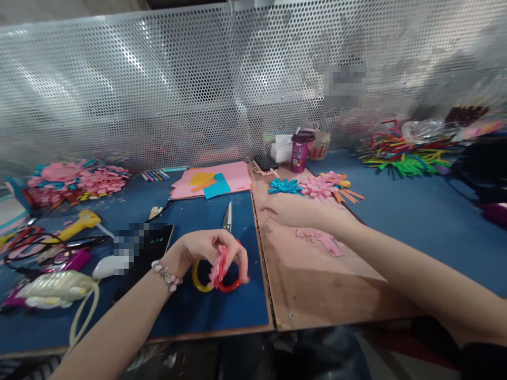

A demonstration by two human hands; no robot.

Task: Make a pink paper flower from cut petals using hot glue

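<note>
My left hand [216,253] is closed around a pink paper flower [218,268], just above the scissors [227,216] with red and yellow handles lying on the blue mat. My right hand [291,210] reaches over the bare brown strip of the table, its fingers blurred and partly turned from view, so what they hold, if anything, is unclear. Pink paper scraps [320,240] lie just below it. Behind it sit a blue paper flower [284,186] and a pink paper flower [317,186] beside orange paper strips [347,193].
Pink paper sheets [237,177] lie at the back, with yellow and blue pieces on top. A purple cup [301,153] stands near the perforated metal screen [178,95]. To the left are a yellow glue gun [77,226], a phone [148,253] and heaped paper flowers [79,179].
</note>
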